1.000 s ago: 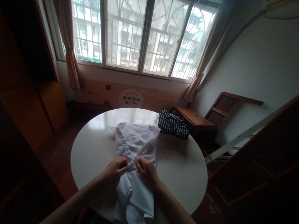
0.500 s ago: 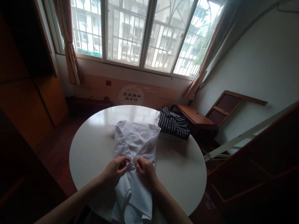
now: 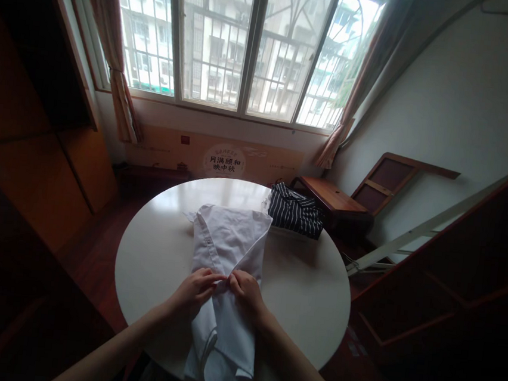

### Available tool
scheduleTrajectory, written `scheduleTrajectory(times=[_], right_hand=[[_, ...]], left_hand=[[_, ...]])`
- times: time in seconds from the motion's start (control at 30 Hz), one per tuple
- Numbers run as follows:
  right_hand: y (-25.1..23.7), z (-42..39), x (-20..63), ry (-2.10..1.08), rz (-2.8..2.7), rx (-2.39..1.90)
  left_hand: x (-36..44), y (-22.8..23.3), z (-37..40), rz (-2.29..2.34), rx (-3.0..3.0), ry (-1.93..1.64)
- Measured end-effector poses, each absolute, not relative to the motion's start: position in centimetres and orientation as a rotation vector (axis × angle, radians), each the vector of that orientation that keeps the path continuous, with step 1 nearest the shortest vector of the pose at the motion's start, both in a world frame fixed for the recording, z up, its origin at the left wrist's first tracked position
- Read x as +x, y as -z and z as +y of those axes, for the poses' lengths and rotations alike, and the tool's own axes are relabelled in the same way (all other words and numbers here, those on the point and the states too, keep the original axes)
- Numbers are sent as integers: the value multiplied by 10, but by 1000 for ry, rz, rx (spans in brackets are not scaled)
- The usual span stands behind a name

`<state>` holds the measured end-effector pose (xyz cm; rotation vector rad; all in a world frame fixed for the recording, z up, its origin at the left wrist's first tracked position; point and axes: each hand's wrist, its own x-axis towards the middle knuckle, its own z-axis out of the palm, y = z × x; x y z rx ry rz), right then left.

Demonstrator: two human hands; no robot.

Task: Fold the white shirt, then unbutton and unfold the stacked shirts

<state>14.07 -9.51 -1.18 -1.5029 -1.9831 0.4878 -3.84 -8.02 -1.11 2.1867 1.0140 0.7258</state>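
Note:
A white shirt (image 3: 236,236) lies lengthwise on the round white table (image 3: 306,303), its sides folded in so the edges form a V at the middle. My left hand (image 3: 197,290) pinches the cloth near the point of that V, its fingers reaching toward the other hand. Close beside it, my right hand (image 3: 246,291) is closed on the shirt's right edge, and the fingertips of both hands nearly meet. The shirt's lower end hangs loosely creased toward the near table edge. Fingers cover the cloth right at the pinch.
Folded black-and-white striped clothing (image 3: 297,212) rests at the table's back right, with some white cloth beside it. Behind that stands a wooden chair (image 3: 334,195). A barred window (image 3: 245,46) is beyond the table, and dark wooden furniture (image 3: 452,281) stands at the right.
My left hand has moved slightly right, its fingers now stretching to the right hand's fingertips. The shirt's lower end has shifted a little left and toward me.

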Motion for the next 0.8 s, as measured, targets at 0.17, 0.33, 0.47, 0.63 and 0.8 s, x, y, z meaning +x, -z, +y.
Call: scheduleTrajectory(times=[0.17, 0.33, 0.47, 0.63, 0.8], right_hand=[[8, -95, 136, -550, -1896, -1563], [5, -98, 136, -599, -1793, -1539], [4, -101, 138, -653, -1682, -1477], [7, -101, 140, -665, -1596, -1430], [8, -101, 140, -680, -1594, -1405]], left_hand=[[-35, 13, -84, 1014, 2182, -759], [-29, 7, -84, 1123, 2085, -818], [-26, 2, -81, 1082, 2050, -821], [-24, 4, -77, 1123, 2068, -799], [-21, 8, -75, 1174, 2107, -773]])
